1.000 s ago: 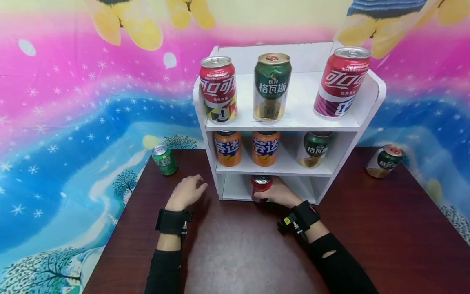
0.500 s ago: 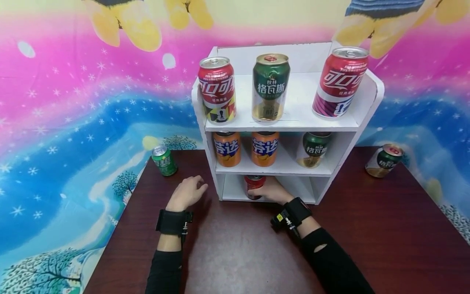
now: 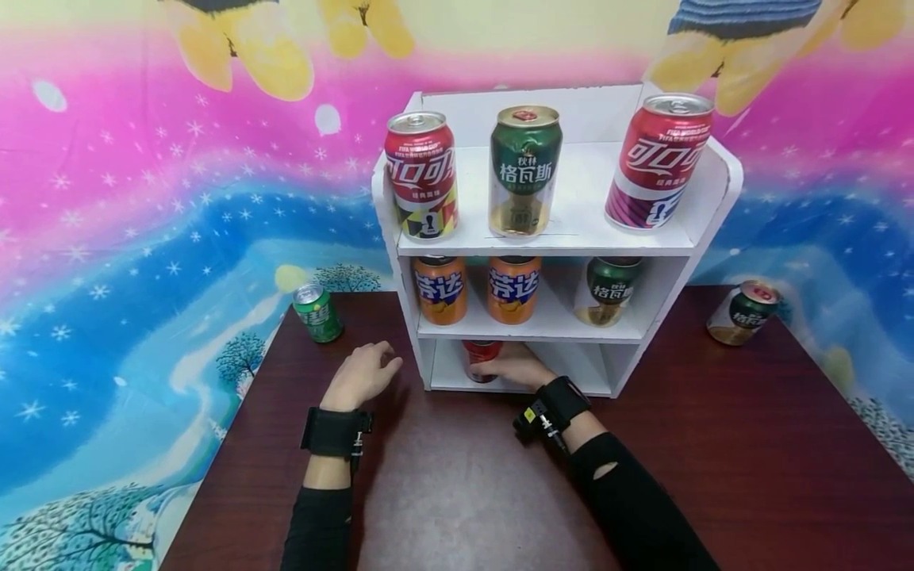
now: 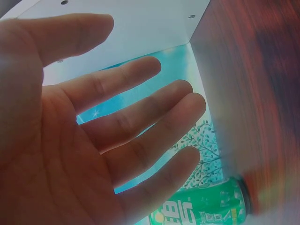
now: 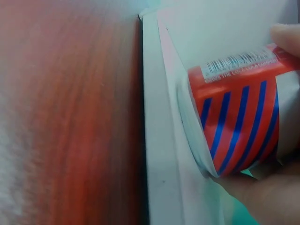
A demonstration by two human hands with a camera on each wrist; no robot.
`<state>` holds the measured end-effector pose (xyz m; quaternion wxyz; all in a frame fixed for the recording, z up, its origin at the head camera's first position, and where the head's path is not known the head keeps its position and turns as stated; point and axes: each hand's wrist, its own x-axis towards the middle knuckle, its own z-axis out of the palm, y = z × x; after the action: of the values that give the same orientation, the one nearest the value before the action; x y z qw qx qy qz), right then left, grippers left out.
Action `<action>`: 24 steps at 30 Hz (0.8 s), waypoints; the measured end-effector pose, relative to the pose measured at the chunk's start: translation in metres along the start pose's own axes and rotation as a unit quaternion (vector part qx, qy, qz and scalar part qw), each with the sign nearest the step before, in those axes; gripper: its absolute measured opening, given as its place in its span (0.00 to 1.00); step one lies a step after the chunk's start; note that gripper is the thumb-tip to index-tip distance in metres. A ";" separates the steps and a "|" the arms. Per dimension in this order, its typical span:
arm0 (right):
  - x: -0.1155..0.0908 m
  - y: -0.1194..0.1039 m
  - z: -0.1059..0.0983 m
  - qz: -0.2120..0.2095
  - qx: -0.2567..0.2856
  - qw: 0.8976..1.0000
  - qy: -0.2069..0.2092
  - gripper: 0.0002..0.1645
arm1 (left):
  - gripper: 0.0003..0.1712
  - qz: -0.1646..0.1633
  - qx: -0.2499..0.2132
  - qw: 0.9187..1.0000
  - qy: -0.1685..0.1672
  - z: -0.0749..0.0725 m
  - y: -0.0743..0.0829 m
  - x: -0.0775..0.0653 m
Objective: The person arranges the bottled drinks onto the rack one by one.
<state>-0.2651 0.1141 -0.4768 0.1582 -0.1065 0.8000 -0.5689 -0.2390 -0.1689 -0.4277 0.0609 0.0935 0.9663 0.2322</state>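
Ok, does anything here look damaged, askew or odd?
Mainly the right sleeve: a slit in it bares some skin, perhaps a tear or its design. The two cans on the table seem to lean, likely lens distortion. No spill shows there or around the red can.

The middle shelf hides the top of the red can (in the head view)

The held can looks glossy metal — the table, smooth wood.
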 end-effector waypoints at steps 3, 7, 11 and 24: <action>0.003 -0.001 0.001 0.007 0.000 1.000 -0.006 0.42 | 0.23 -0.003 0.003 1.000 -0.001 0.000 0.000 0.000; 0.005 -0.003 0.002 0.017 0.002 1.000 -0.010 0.43 | 0.23 -0.003 0.002 1.000 -0.002 0.000 0.001 0.000; 0.006 -0.006 0.006 0.023 0.005 1.000 -0.017 0.44 | 0.22 -0.002 -0.001 1.000 -0.002 0.000 0.000 0.000; 0.012 -0.011 0.018 0.041 -0.015 0.999 0.001 0.46 | 0.22 0.001 -0.002 1.000 -0.004 0.000 0.000 0.001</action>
<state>-0.2700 0.0905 -0.4730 0.1789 -0.0752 0.8123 -0.5500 -0.2396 -0.1690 -0.4280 0.0651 0.0954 0.9655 0.2335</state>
